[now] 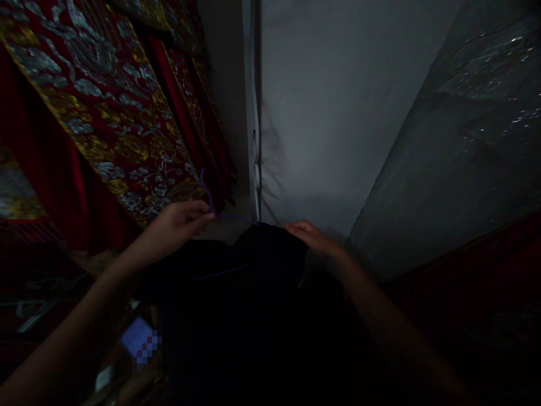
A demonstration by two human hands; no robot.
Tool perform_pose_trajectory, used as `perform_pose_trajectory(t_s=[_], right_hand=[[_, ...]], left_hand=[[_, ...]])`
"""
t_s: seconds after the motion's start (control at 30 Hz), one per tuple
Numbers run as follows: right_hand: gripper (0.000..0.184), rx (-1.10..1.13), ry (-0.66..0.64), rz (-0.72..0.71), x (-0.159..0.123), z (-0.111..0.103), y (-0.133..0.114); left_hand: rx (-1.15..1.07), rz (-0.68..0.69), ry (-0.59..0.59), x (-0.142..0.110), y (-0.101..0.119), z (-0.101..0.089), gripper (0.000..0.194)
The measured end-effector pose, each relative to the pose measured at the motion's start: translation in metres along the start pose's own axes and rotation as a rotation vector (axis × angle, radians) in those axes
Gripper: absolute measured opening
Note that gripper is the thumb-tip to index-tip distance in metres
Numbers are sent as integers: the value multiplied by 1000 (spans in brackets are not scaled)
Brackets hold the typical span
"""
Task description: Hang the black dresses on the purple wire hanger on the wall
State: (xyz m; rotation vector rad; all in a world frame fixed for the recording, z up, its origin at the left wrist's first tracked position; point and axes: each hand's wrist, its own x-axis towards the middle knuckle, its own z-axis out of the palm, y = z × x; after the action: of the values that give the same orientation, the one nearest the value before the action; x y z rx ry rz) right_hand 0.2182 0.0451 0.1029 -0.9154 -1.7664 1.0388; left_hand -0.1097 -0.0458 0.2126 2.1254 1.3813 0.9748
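Between the finger and thumb of my left hand (183, 223) is pinched a thin purple cord (236, 217), its loose end curling up above the fingers. From there the cord runs right to the upper edge of a black cloth (266, 248). My right hand (310, 234) is closed at the cloth's upper right edge, the fingertips pressed together on it. A second stretch of purple line shows faintly lower on the cloth. Most of the cloth's folds are lost in the dark.
Red cloth embroidered in gold and silver (122, 107) hangs at the left. A pale wall (329, 101) stands ahead, with a narrow vertical strip (252, 101) along it. Clear plastic sheeting (456, 152) covers the right side. A small pale card (137, 335) lies low at the left.
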Motion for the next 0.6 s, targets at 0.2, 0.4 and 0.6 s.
perform_pose_trajectory(t_s=[0.2,0.4,0.6], right_hand=[[49,366,231,-59,61,-30,-44],[46,440,552,-261,80,-62,-58],[46,438,682,-151,28,-50,-16]], left_hand=[[164,245,570,42,-7,1,29],[299,437,649,17,-8,52,27],[401,108,-32,6,-72,130,45]])
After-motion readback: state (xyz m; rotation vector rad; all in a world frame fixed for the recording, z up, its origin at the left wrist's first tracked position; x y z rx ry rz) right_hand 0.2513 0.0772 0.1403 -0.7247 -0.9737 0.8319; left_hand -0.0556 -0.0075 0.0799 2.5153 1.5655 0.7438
